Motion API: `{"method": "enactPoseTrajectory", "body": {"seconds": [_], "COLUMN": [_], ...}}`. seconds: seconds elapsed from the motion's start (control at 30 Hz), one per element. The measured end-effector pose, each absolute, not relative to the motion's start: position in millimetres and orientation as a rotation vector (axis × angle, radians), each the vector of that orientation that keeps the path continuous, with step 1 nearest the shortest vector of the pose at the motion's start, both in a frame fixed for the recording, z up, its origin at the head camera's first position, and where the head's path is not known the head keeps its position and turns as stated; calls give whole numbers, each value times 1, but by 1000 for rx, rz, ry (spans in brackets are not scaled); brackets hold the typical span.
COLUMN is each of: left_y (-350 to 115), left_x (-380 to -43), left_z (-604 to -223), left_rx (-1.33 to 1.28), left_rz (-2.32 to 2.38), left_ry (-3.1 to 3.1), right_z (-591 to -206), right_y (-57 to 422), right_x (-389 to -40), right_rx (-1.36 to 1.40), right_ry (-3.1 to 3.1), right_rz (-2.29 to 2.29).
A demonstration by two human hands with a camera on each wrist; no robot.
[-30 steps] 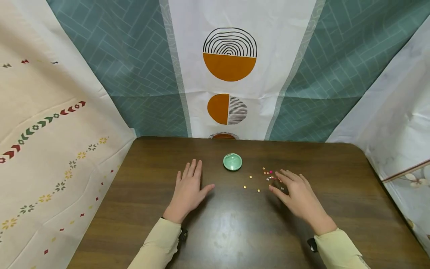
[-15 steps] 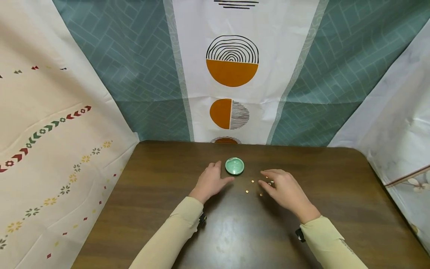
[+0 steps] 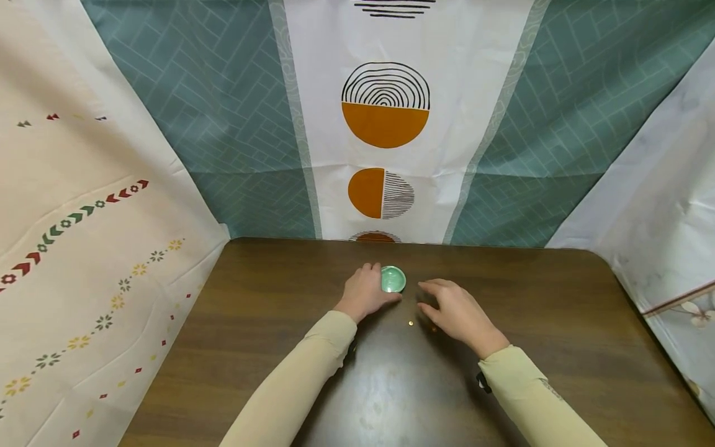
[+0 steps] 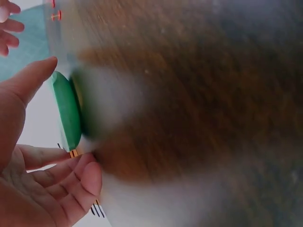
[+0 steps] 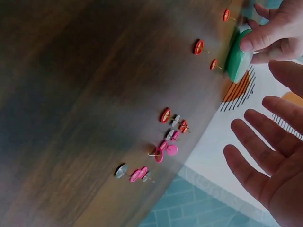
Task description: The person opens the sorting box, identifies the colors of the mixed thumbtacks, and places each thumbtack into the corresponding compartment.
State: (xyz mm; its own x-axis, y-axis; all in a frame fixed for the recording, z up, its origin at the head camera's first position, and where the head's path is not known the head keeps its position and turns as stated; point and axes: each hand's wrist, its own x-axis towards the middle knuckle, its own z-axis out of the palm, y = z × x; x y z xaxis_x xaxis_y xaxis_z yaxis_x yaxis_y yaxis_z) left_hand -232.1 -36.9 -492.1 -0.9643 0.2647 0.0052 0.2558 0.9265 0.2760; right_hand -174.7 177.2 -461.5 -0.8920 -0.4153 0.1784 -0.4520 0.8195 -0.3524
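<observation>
Around the left part of a small round green dish [image 3: 393,279], my left hand [image 3: 363,290] curves its thumb and fingers, the thumb along the near rim. Seen by the left wrist camera, the dish [image 4: 67,111] stands between thumb and index finger; contact at the thumb is hard to make out. My right hand [image 3: 459,313] hovers right of the dish with fingers spread, holding nothing. Below it lie loose thumbtacks, pins up. The right wrist view has red thumbtacks [image 5: 199,47] near the dish and a cluster of pink thumbtacks [image 5: 159,155] with silver ones.
A brown wooden table [image 3: 268,292] carries everything. One gold-looking tack [image 3: 410,323] lies in front of the dish. A patterned curtain [image 3: 251,124] hangs behind the table's far edge, with pale cloths [image 3: 95,261] at both sides.
My left hand has moved right and forward to the dish, its fingers bending in. My right hand has moved left over the tacks, hiding most of them from the head view.
</observation>
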Motion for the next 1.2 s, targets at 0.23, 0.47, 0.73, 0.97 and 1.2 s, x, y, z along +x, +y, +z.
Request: {"method": "enactPoseTrajectory", "body": {"seconds": [0.23, 0.47, 0.73, 0.97, 1.2], "left_y": [-41, -50, -60, -64, -65], "left_x": [-235, -237, -243, -247, -251], "left_z": [-495, -497, -492, -488, -487], "left_rx": [462, 547, 713, 775, 760], "left_rz": [477, 585, 618, 618, 612], "left_ry": [3037, 2926, 2788, 2715, 2706], "right_z": [-465, -465, -470, -474, -477], "right_y": [168, 157, 145, 137, 129], "right_x": [-183, -186, -199, -208, -216], "right_rx": [707, 726, 771, 841, 945], "right_ry": [-2961, -2986, -3062, -3060, -2995], "right_rz": [566, 550, 479, 452, 431]}}
